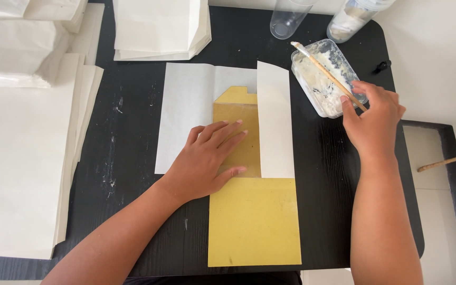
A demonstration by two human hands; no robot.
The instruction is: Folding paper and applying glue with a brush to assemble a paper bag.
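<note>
A white paper sheet lies on the black table, folded around a yellow cardboard template. The sheet's right flap is folded over the card. My left hand lies flat, fingers apart, pressing on the left flap and the card. My right hand grips a thin wooden brush whose tip rests over a clear plastic tray of white paste at the upper right.
Stacks of white paper cover the table's left side, and finished white bags lie at the back. A clear cup and a plastic bottle stand behind the tray. A wooden stick lies off the table at right.
</note>
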